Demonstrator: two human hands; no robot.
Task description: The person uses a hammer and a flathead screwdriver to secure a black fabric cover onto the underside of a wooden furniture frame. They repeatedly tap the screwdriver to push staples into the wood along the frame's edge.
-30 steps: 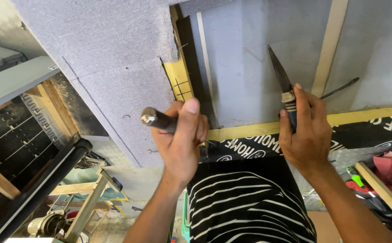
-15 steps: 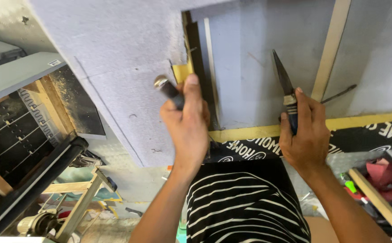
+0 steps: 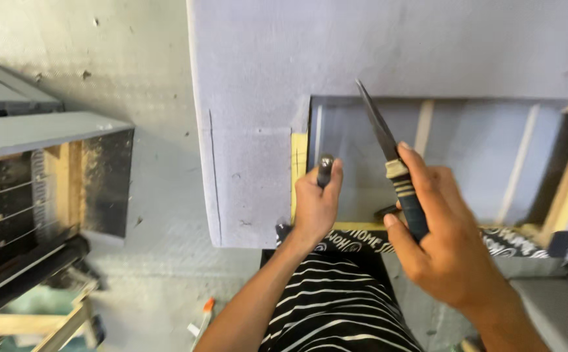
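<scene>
A long pointed steel knife with a dark banded handle [image 3: 391,163] is gripped closed in the right hand [image 3: 450,241], blade angled up-left, right of the yellow wooden edge strip [image 3: 299,163]. A metal-capped tool [image 3: 324,168], nearer that strip, is clasped by the left hand [image 3: 315,208].

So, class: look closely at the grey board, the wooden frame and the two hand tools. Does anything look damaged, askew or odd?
The grey board has a rectangular piece missing, baring the wooden frame. The right hand holds a knife with its bare blade pointing up. Nothing looks spilled.
</scene>
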